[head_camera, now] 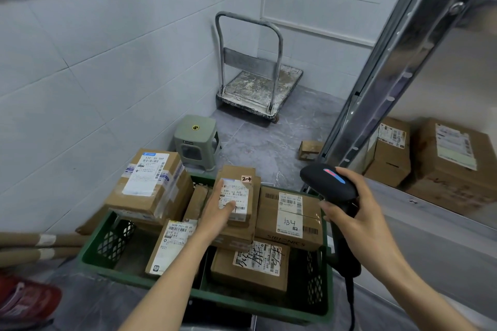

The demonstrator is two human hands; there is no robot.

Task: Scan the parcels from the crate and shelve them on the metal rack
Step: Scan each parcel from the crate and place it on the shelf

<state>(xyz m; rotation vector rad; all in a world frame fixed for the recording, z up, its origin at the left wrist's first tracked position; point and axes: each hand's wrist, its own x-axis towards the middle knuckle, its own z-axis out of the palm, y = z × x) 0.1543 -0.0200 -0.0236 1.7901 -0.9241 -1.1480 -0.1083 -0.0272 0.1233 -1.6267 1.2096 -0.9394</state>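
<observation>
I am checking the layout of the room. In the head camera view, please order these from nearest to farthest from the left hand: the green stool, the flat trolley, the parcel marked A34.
From the left hand:
1. Parcel marked A34, just right of the hand, in the green crate.
2. Green stool, beyond the crate, by the tiled wall.
3. Flat trolley, in the far corner.

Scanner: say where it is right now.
The scanner is in the right hand, at the crate's right edge, beside the rack.
</observation>
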